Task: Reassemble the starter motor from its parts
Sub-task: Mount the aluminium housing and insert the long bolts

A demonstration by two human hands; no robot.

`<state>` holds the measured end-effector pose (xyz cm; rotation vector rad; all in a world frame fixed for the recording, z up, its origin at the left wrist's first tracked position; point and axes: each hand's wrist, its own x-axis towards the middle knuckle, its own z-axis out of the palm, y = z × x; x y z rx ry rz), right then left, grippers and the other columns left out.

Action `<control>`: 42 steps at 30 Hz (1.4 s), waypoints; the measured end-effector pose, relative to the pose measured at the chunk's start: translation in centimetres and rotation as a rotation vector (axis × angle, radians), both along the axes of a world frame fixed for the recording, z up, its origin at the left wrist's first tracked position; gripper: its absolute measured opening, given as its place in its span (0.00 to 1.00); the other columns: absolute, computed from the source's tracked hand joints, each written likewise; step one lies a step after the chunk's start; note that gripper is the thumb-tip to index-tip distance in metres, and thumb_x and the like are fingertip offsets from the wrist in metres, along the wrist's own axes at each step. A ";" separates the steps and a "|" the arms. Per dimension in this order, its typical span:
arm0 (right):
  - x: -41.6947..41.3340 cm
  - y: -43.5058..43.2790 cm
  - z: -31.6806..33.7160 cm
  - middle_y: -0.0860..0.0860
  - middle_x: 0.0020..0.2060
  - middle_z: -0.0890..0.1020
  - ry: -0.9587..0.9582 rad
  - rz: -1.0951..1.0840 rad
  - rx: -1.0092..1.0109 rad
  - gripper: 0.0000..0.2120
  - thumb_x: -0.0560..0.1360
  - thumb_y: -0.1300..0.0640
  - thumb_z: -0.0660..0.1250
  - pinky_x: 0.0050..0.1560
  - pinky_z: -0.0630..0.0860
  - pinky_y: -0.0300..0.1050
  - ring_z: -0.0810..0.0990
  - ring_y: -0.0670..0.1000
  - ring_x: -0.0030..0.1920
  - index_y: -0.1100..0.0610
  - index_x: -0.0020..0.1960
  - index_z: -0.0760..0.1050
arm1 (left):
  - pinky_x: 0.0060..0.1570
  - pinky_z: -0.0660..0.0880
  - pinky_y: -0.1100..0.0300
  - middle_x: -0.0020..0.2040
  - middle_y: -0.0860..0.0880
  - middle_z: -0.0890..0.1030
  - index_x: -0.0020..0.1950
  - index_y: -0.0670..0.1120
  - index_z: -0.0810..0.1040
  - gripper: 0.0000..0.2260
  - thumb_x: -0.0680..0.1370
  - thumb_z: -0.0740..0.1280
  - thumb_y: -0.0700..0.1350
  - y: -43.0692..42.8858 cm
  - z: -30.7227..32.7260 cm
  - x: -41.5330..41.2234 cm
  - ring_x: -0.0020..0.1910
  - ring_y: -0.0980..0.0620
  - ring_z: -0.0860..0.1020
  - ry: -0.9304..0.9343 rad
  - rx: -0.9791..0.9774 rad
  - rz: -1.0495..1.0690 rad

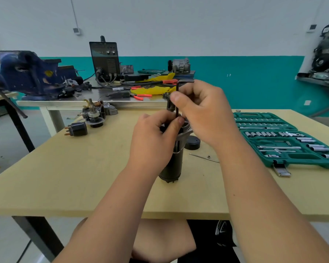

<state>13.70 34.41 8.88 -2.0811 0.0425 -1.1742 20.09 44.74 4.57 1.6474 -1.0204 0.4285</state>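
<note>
Starter motor [172, 166] stood upright mid-bench [84, 177], tools and loose parts around it.

The left hand [156, 133] gripped the motor's top, and the right hand [203, 111] pinched a hex key [177, 88] standing above it. A round cap [193, 142] lay just behind and right of the motor, with a thin rod [203, 158] nearer the right edge, where an open socket set [300, 162] lay. A solenoid [78, 129] and a cluster of parts [95, 113] sat at the far left corner. Behind, a second table [95, 103] carried a vise [30, 74] and a welder [105, 59].

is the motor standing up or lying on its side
Upright: the motor stands on its end on the table, its top gripped by the left hand, while the right hand holds a hex key over it.
</note>
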 end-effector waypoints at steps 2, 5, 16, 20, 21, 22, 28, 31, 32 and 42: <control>-0.5 -0.6 0.3 0.33 0.34 0.78 0.093 0.107 -0.032 0.06 0.76 0.49 0.63 0.37 0.72 0.36 0.76 0.37 0.37 0.39 0.44 0.76 | 0.39 0.64 0.58 0.33 0.60 0.76 0.41 0.58 0.76 0.09 0.79 0.66 0.45 0.2 0.3 0.3 0.40 0.49 0.74 -0.062 0.034 -0.035; -0.5 -1.0 0.4 0.30 0.31 0.77 0.126 0.115 -0.071 0.08 0.77 0.51 0.63 0.33 0.70 0.29 0.76 0.34 0.34 0.38 0.43 0.76 | 0.42 0.64 0.59 0.33 0.61 0.75 0.42 0.58 0.75 0.10 0.80 0.64 0.43 0.2 0.5 0.7 0.38 0.57 0.72 -0.104 0.070 -0.069; 0.6 -1.3 0.0 0.39 0.30 0.76 0.083 0.011 -0.043 0.06 0.76 0.50 0.66 0.33 0.71 0.33 0.74 0.37 0.33 0.43 0.40 0.75 | 0.41 0.74 0.50 0.38 0.54 0.80 0.42 0.53 0.78 0.05 0.78 0.67 0.47 -0.7 0.1 1.1 0.46 0.44 0.77 0.044 -0.009 -0.031; -0.2 -1.6 0.6 0.37 0.28 0.77 0.172 0.161 -0.047 0.09 0.77 0.53 0.63 0.33 0.71 0.36 0.74 0.38 0.32 0.45 0.40 0.78 | 0.39 0.68 0.56 0.37 0.58 0.77 0.44 0.56 0.76 0.06 0.79 0.65 0.45 -0.4 0.0 0.9 0.45 0.46 0.75 -0.037 0.016 -0.046; -0.2 -1.5 0.7 0.38 0.27 0.76 0.166 0.138 -0.056 0.10 0.77 0.53 0.64 0.33 0.70 0.36 0.72 0.39 0.30 0.46 0.37 0.77 | 0.39 0.67 0.58 0.37 0.59 0.77 0.44 0.56 0.76 0.06 0.79 0.65 0.46 -0.4 0.0 0.9 0.46 0.48 0.74 -0.033 0.014 -0.044; -0.1 -1.5 0.6 0.37 0.26 0.75 0.152 0.095 -0.077 0.12 0.77 0.53 0.64 0.32 0.68 0.35 0.71 0.39 0.30 0.47 0.34 0.75 | 0.39 0.66 0.59 0.38 0.59 0.78 0.44 0.57 0.77 0.06 0.79 0.65 0.46 -0.4 -0.1 0.9 0.46 0.49 0.74 -0.019 0.009 -0.041; 0.7 -0.4 -0.7 0.41 0.29 0.73 0.032 -0.148 -0.170 0.11 0.76 0.51 0.66 0.34 0.68 0.28 0.73 0.35 0.36 0.47 0.36 0.73 | 0.40 0.67 0.61 0.37 0.56 0.80 0.41 0.55 0.78 0.04 0.76 0.68 0.49 -0.9 -0.4 0.7 0.45 0.49 0.74 0.043 -0.067 -0.023; 0.7 -1.2 -0.3 0.35 0.36 0.79 0.156 0.113 0.006 0.04 0.76 0.46 0.63 0.38 0.73 0.27 0.77 0.35 0.42 0.42 0.45 0.77 | 0.39 0.65 0.67 0.38 0.57 0.80 0.43 0.56 0.79 0.06 0.78 0.66 0.47 -0.9 -0.5 0.7 0.45 0.51 0.72 0.011 -0.065 -0.004; 0.7 -1.6 0.0 0.34 0.40 0.80 0.197 0.238 0.095 0.06 0.76 0.45 0.62 0.43 0.76 0.31 0.78 0.37 0.46 0.40 0.50 0.77 | 0.38 0.64 0.69 0.38 0.58 0.80 0.43 0.57 0.79 0.06 0.78 0.67 0.47 -0.8 -0.5 0.7 0.45 0.53 0.71 0.003 -0.061 0.001; 2.4 -2.9 2.0 0.47 0.46 0.83 0.215 0.706 0.316 0.14 0.79 0.49 0.57 0.47 0.65 0.57 0.67 0.60 0.49 0.49 0.58 0.79 | 0.38 0.62 0.73 0.34 0.64 0.76 0.40 0.64 0.74 0.11 0.79 0.66 0.48 0.0 0.3 1.0 0.45 0.55 0.69 -0.009 0.047 -0.038</control>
